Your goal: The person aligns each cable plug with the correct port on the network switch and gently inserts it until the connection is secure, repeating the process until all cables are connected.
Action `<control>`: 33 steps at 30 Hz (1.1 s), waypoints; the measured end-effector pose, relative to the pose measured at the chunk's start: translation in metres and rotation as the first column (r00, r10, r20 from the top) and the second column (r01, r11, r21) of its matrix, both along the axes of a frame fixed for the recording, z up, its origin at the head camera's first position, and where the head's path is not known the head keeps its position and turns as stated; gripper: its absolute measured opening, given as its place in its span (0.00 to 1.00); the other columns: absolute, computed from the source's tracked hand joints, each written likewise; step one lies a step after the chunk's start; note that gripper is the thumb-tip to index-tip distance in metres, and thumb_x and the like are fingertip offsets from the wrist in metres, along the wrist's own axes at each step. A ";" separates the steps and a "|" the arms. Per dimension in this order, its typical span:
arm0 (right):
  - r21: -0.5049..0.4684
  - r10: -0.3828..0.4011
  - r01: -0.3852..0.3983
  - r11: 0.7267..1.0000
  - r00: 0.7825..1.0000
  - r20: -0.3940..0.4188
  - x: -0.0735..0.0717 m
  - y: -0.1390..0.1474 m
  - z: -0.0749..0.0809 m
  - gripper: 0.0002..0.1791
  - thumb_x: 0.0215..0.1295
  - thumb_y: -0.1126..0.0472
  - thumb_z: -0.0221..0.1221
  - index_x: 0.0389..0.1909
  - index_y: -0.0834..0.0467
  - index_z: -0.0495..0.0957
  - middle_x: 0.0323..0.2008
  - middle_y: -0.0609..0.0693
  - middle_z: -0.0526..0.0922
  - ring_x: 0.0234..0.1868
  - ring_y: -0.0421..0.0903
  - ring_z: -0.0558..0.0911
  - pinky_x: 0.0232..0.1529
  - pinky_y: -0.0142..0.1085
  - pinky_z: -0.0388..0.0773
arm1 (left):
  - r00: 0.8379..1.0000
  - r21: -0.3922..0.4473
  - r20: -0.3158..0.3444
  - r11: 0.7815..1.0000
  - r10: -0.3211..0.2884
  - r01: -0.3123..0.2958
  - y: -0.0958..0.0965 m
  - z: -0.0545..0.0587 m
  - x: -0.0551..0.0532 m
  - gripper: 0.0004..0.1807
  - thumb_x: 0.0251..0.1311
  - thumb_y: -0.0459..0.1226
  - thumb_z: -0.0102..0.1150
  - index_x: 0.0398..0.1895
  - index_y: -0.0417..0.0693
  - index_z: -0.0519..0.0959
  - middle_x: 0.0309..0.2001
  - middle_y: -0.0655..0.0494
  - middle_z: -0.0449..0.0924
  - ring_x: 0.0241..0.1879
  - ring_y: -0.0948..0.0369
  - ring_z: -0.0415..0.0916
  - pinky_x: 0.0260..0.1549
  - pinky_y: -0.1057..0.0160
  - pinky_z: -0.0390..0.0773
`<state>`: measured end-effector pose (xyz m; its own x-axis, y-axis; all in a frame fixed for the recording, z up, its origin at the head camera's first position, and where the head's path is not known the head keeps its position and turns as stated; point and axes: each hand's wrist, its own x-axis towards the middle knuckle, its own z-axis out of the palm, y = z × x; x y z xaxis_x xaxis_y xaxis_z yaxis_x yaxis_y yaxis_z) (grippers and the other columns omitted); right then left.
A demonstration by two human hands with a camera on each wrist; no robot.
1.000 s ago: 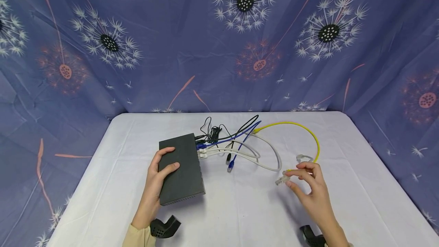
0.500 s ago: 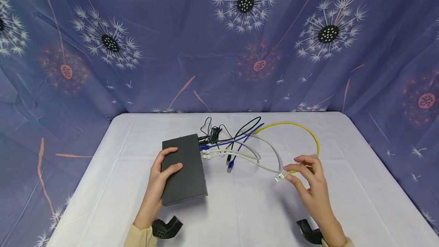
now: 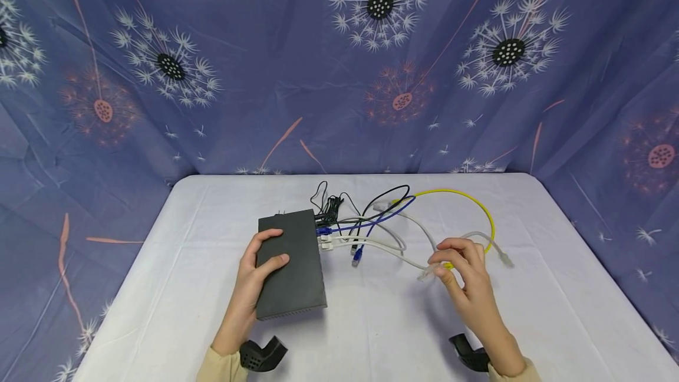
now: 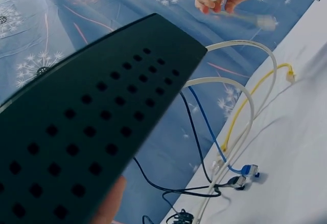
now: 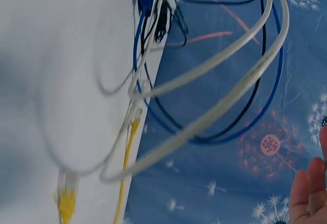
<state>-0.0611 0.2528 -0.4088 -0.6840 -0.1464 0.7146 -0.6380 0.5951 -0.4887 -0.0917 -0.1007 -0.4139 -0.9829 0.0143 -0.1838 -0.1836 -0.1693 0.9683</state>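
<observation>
My left hand grips a black network switch by its left side, with the thumb and a finger on its top face. In the left wrist view, the switch's vented side fills much of the picture. Plugs of a blue cable and white cables sit in its right edge. My right hand pinches a clear network cable plug, blurred, to the right of the switch and apart from it. Only fingers of that hand show in the right wrist view.
A yellow network cable arcs behind my right hand; its plug lies on the white tabletop. Another whitish plug is right of that hand. A loose blue plug and a bundled black cord lie mid-table. A patterned cloth hangs behind.
My left hand and the switch have shifted slightly right, the cables bending with them. My right hand has moved a little left with the plug, and the whitish plug now shows to its right.
</observation>
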 end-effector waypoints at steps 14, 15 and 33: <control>-0.020 -0.077 0.076 0.997 0.997 -0.015 -0.001 -0.020 0.007 0.19 0.69 0.44 0.51 0.27 0.53 0.79 0.36 0.49 0.75 0.41 0.46 0.64 0.44 0.34 0.56 | 0.997 0.017 -0.073 1.000 -0.014 0.016 0.014 -0.003 0.001 0.26 0.55 0.30 0.62 0.59 0.50 0.71 0.59 0.49 0.63 0.49 0.49 0.66 0.42 0.56 0.70; -0.017 -0.086 0.086 0.996 0.996 -0.003 -0.001 -0.022 0.008 0.18 0.68 0.45 0.52 0.27 0.53 0.79 0.36 0.48 0.75 0.41 0.46 0.64 0.43 0.34 0.56 | 0.997 0.019 -0.077 1.000 -0.017 0.019 0.015 -0.004 0.002 0.26 0.55 0.30 0.62 0.59 0.50 0.72 0.59 0.49 0.64 0.49 0.49 0.66 0.42 0.56 0.70; -0.118 -0.099 0.100 0.988 0.995 0.016 -0.003 -0.055 0.008 0.02 0.59 0.63 0.65 0.29 0.54 0.82 0.33 0.47 0.75 0.39 0.44 0.66 0.41 0.32 0.58 | 0.991 0.015 -0.128 0.999 -0.031 0.033 0.035 -0.001 0.007 0.26 0.54 0.29 0.63 0.58 0.47 0.73 0.58 0.48 0.65 0.50 0.50 0.63 0.45 0.55 0.65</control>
